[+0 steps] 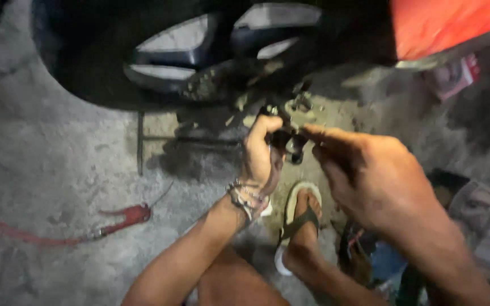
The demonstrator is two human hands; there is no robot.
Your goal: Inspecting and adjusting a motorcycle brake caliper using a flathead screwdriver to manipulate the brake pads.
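My left hand [261, 156], with bracelets at the wrist, is closed around a small dark metal part [288, 137] held up in front of a motorcycle's rear wheel [160, 54]. My right hand [364, 173] meets it from the right, thumb and fingertips pinching the same part. The part's shape is blurred. Just behind it sit the dirty chain and sprocket area [222, 82] of the motorcycle.
A red-handled tool [126, 216] with a red cord lies on the concrete floor at the left. My sandalled foot [301, 218] rests below the hands. A red body panel [443, 25] is at upper right; bags and clutter [370, 258] lie at lower right.
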